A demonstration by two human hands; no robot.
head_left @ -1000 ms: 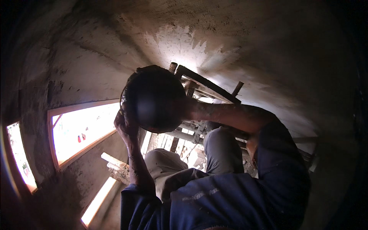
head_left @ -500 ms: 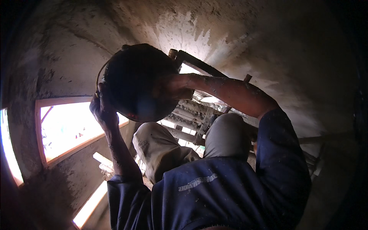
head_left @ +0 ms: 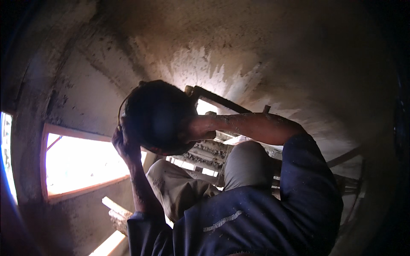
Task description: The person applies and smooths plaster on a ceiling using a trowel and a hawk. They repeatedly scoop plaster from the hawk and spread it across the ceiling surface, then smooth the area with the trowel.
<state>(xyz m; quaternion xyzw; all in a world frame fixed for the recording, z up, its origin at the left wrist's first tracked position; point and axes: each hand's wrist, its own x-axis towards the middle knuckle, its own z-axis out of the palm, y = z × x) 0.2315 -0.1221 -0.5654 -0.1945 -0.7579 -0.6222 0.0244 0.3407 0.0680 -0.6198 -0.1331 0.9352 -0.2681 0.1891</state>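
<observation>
A dark, round bucket (head_left: pixel 156 109) is held up in front of me, its mouth tilted toward me. A thin curved handle runs along its left edge. My left hand (head_left: pixel 124 143) grips the lower left side of the rim, fingers closed around it. From the right, my right hand (head_left: pixel 194 129) reaches across into the bucket's mouth. Its fingers are lost in the shadow inside, so whether they hold anything is hidden. What the bucket contains is too dark to make out.
Rough plastered wall (head_left: pixel 256 59) rises ahead, with darker damp-looking patches. A bright framed window opening (head_left: pixel 85 164) is at left. Beyond my knees (head_left: pixel 247 164) are rough wooden poles (head_left: pixel 205 154) with gaps between them. A dark beam (head_left: pixel 220 100) slants behind the bucket.
The bucket and both hands appear lower in the view, and the surroundings have shifted too as the view tilted. My left hand keeps its grip; my right hand stays inside the bucket.
</observation>
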